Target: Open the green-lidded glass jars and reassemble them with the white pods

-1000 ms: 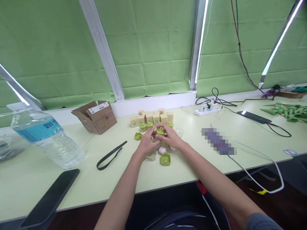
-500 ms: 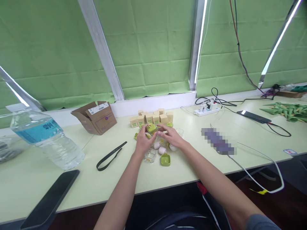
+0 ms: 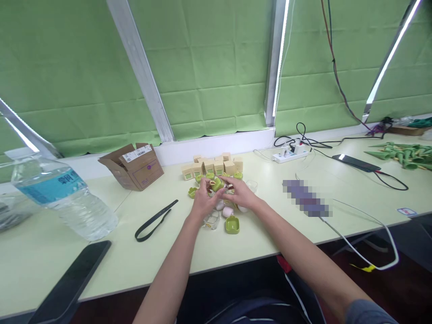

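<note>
A small green lid-like piece [image 3: 218, 183] with a yellow loop is pinched between the fingertips of my left hand [image 3: 202, 201] and my right hand [image 3: 241, 193], raised just over the table. It looks tilted, and my fingers cover part of it. Below my hands lie a clear square cup [image 3: 212, 220], a pinkish-white rounded piece [image 3: 227, 212] and a green square lid [image 3: 232, 225] nearest the table edge. Another green piece [image 3: 192, 192] rests left of my left hand. Several more clear and green pieces are partly hidden behind my hands.
Several small beige boxes [image 3: 228, 168] stand behind my hands. To the left are an open cardboard box [image 3: 137, 168], a black strap [image 3: 153, 221], a water bottle [image 3: 67, 193] and a dark phone [image 3: 72, 281]. A power strip [image 3: 290, 155] and cables lie at the right rear.
The green piece has turned and tilted between my fingers, shifting slightly right. My right fingers have closed in on it. The things on the table stay in place.
</note>
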A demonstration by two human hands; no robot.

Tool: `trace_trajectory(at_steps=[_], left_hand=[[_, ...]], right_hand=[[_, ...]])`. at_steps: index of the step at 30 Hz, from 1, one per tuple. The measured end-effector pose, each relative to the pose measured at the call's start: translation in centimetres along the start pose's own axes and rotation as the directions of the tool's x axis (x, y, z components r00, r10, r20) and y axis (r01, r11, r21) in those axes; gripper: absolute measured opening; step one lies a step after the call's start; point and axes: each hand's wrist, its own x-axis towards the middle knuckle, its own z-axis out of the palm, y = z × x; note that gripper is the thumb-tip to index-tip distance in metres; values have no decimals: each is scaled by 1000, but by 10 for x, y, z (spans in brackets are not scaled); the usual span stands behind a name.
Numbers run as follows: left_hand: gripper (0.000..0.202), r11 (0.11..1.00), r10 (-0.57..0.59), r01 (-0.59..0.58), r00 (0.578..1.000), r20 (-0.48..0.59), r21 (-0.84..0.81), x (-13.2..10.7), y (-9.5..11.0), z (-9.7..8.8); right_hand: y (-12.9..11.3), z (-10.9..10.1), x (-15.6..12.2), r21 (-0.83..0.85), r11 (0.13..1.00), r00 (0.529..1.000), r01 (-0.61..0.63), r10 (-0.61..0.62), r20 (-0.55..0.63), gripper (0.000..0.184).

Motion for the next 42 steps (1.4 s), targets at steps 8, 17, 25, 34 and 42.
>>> trace_trajectory(at_steps=[8, 17, 25, 34, 42], left_hand=[[21, 996, 35, -32, 999, -34, 78, 5, -1, -4], [24, 989, 74, -71, 997, -22, 131, 6, -3, -3], [25, 984, 82, -79, 997, -8, 160, 5, -7, -3], [23, 982, 83, -78, 996, -23, 173, 5, -7, -3], [22, 986, 74, -59, 993, -91, 158, 6, -7, -4]], right_hand=[[0, 1, 0, -65, 997, 999, 33, -35, -39, 65], [-2, -1, 0, -4, 1000, 999, -3, 3, -37, 53], [0, 1, 0, 3, 999, 999, -33, 33, 4, 54], [-2, 0, 1, -15, 999, 999, -36, 36, -9, 53], [-4, -2, 0, -50, 997, 998, -55, 54, -27, 54]])
